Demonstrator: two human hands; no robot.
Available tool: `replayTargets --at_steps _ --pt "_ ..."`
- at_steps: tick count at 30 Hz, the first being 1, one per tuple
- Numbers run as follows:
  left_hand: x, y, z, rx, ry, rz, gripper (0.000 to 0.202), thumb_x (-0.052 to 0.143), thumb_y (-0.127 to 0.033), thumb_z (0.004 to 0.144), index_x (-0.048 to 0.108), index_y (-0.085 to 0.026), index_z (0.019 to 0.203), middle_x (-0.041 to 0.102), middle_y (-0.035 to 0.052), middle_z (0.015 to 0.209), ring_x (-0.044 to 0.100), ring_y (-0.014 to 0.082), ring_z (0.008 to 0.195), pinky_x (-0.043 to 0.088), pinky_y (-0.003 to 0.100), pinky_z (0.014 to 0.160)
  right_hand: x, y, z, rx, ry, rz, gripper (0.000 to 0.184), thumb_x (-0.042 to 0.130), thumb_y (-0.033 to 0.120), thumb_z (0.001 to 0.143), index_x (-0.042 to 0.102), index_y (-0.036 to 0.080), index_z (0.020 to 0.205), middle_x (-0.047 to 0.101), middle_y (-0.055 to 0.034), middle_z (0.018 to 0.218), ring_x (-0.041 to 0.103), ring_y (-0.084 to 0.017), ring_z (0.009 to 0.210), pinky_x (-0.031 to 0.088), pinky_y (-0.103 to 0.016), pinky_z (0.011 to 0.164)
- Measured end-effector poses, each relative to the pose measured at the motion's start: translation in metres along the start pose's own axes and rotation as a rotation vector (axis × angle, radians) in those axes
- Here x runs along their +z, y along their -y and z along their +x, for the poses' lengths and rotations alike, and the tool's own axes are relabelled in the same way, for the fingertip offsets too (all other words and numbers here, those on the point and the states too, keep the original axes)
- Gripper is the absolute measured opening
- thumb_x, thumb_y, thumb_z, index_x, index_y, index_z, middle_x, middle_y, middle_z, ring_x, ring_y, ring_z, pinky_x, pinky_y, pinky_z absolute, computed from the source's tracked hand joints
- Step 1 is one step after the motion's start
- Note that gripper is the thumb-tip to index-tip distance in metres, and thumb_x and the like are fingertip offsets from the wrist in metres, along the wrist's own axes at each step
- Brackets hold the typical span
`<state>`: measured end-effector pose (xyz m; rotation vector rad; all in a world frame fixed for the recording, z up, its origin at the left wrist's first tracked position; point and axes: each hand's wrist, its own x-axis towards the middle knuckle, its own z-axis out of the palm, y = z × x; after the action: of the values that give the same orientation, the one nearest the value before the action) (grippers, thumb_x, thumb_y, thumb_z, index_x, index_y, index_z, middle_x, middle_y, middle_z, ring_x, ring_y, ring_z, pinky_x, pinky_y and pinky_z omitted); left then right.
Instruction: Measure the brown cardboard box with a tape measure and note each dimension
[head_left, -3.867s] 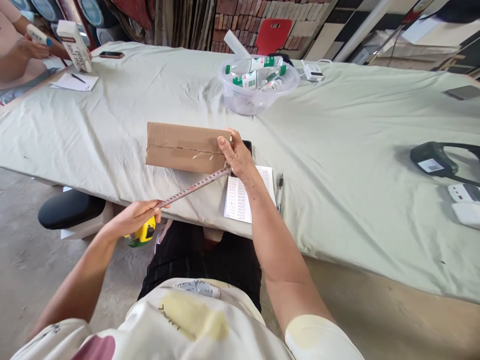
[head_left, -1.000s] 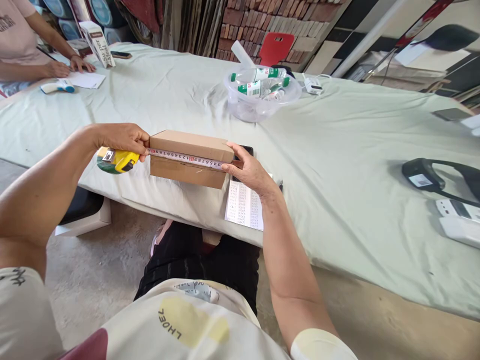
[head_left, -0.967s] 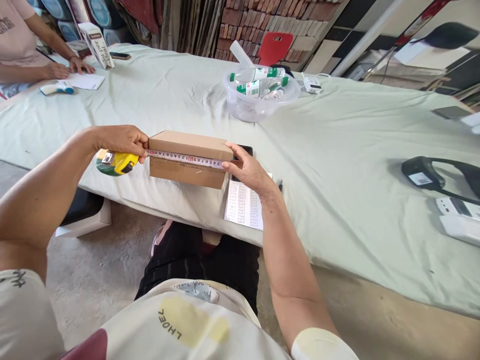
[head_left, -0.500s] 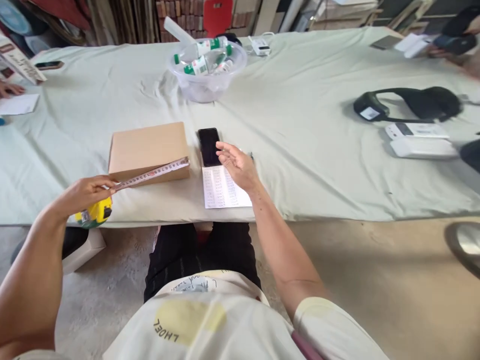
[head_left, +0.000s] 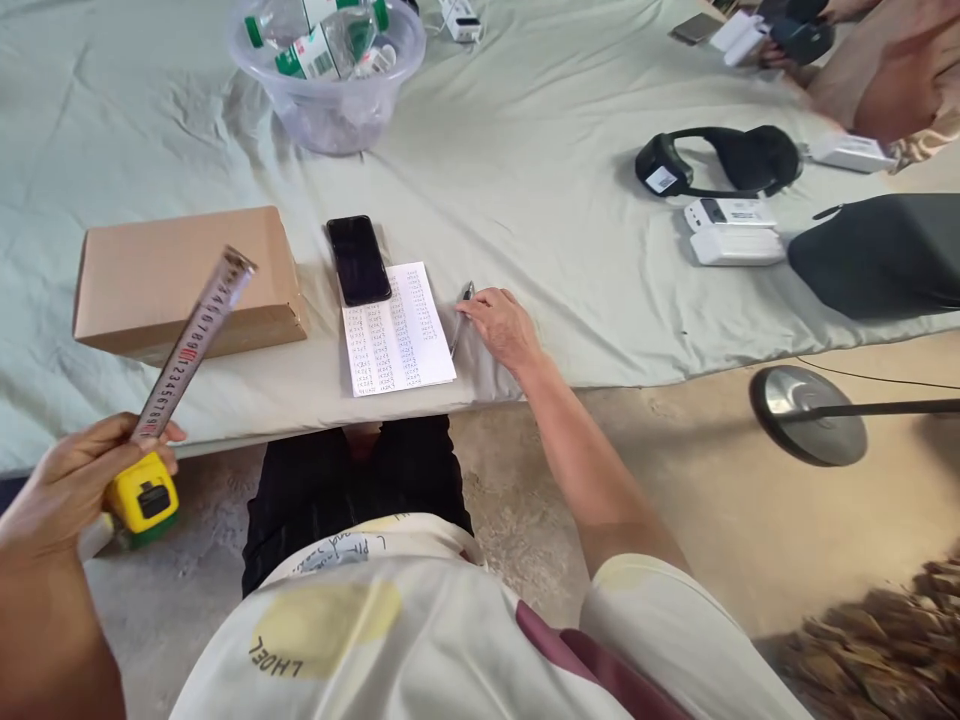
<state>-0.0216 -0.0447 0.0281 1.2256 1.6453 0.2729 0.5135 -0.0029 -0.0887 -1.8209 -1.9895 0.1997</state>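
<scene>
My left hand (head_left: pixel 71 480) grips a yellow tape measure (head_left: pixel 142 497) below the table edge; its blade (head_left: pixel 193 340) sticks up free in front of the brown cardboard box (head_left: pixel 180 280), touching nothing. My right hand (head_left: pixel 501 325) rests on the cloth with its fingers curled at a pen (head_left: pixel 459 318), which lies beside a sheet of written numbers (head_left: pixel 394 328). Whether the fingers grip the pen I cannot tell. A black phone (head_left: pixel 358 260) lies at the sheet's top edge, between the box and the pen.
A clear plastic tub of bottles (head_left: pixel 326 70) stands at the back. A black headset (head_left: pixel 712 160), white devices (head_left: pixel 731 232) and a dark pouch (head_left: pixel 877 255) lie to the right. Another person's hands (head_left: pixel 892 70) work at the far right. A lamp base (head_left: pixel 806 415) sits on the floor.
My right hand let go of the tape's end and moved right to the pen. My left hand pulled the tape measure back off the box, down below the table edge.
</scene>
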Motion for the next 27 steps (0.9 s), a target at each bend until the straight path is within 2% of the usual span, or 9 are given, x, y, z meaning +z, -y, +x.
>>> replayTargets --at_steps 2,4,5,7,9,11,13,18,27 --pt "0.044 -0.023 -0.008 0.027 0.021 -0.265 0.009 0.074 -0.049 0.077 0.076 -0.045 0.085 0.073 -0.0098 0.070 0.066 0.0200 0.064 0.053 0.030 0.053 -0.001 -0.004 -0.003 -0.021 -0.010 0.016 0.033 0.041 0.022 0.100 0.072 0.030 0.108 0.067 -0.0105 0.107 0.059 -0.029 0.102 0.051 -0.049 0.094" --pt "0.089 -0.048 -0.006 0.049 0.101 -0.537 0.006 0.079 -0.034 0.072 0.073 -0.035 0.074 0.079 -0.0076 0.093 0.066 0.0199 0.064 0.053 0.031 0.050 0.000 -0.005 -0.006 -0.021 -0.033 0.021 0.030 0.041 0.021 0.099 0.070 0.028 0.106 0.068 -0.0109 0.106 0.060 -0.029 0.103 0.050 -0.050 0.099" --pt "0.111 -0.060 -0.002 0.057 0.174 -0.633 0.008 0.078 -0.030 0.071 0.072 -0.031 0.075 0.079 -0.0042 0.096 0.065 0.0193 0.062 0.052 0.031 0.048 0.000 -0.005 -0.007 -0.011 -0.049 0.017 0.029 0.041 0.021 0.098 0.069 0.028 0.105 0.068 -0.0107 0.106 0.060 -0.029 0.104 0.051 -0.049 0.098" --pt "0.150 -0.083 0.013 0.094 0.344 -0.801 0.012 0.076 -0.024 0.071 0.071 -0.025 0.082 0.077 0.0030 0.085 0.065 0.0189 0.057 0.051 0.029 0.047 0.002 -0.004 -0.009 0.014 -0.089 0.014 0.029 0.038 0.022 0.097 0.066 0.028 0.104 0.069 -0.0105 0.108 0.061 -0.029 0.105 0.053 -0.046 0.094" --pt "0.183 -0.102 0.031 0.104 0.497 -0.916 0.026 0.071 -0.021 0.074 0.069 -0.019 0.100 0.073 0.0062 0.070 0.065 0.0204 0.056 0.053 0.030 0.051 0.002 -0.003 -0.011 0.043 -0.125 0.044 0.028 0.035 0.026 0.099 0.063 0.028 0.104 0.069 -0.0105 0.110 0.063 -0.027 0.104 0.054 -0.044 0.091" --pt "0.211 -0.116 0.046 0.038 0.634 -0.992 0.041 0.064 -0.016 0.078 0.062 -0.015 0.119 0.073 0.0072 0.070 0.065 0.0202 0.055 0.053 0.030 0.052 0.003 -0.003 -0.014 0.083 -0.155 0.084 0.026 0.034 0.032 0.100 0.059 0.027 0.104 0.069 -0.0100 0.108 0.066 -0.024 0.098 0.055 -0.042 0.088" --pt "0.234 -0.125 0.057 -0.060 0.739 -1.066 0.045 0.058 -0.014 0.082 0.056 -0.014 0.128 0.073 0.0065 0.071 0.065 0.0188 0.055 0.053 0.029 0.054 0.003 -0.003 -0.016 0.127 -0.194 0.110 0.023 0.036 0.038 0.099 0.056 0.028 0.103 0.070 -0.0091 0.105 0.067 -0.023 0.092 0.056 -0.041 0.086" --pt "0.265 -0.122 0.064 -0.184 0.820 -1.150 0.048 0.056 -0.014 0.086 0.052 -0.018 0.134 0.071 0.0033 0.069 0.064 0.0177 0.053 0.051 0.027 0.054 0.005 -0.005 -0.019 0.205 -0.291 0.176 0.017 0.042 0.042 0.092 0.051 0.029 0.099 0.073 -0.0092 0.097 0.073 -0.026 0.092 0.057 -0.046 0.090" --pt "0.266 -0.108 0.066 -0.043 0.885 -1.190 0.041 0.059 -0.015 0.083 0.058 -0.018 0.124 0.071 0.0038 0.081 0.061 0.0162 0.051 0.048 0.028 0.051 0.000 -0.001 -0.020 0.289 -0.405 0.382 0.034 0.044 0.056 0.089 0.049 0.026 0.105 0.071 -0.0101 0.095 0.075 -0.027 0.086 0.059 -0.046 0.081"
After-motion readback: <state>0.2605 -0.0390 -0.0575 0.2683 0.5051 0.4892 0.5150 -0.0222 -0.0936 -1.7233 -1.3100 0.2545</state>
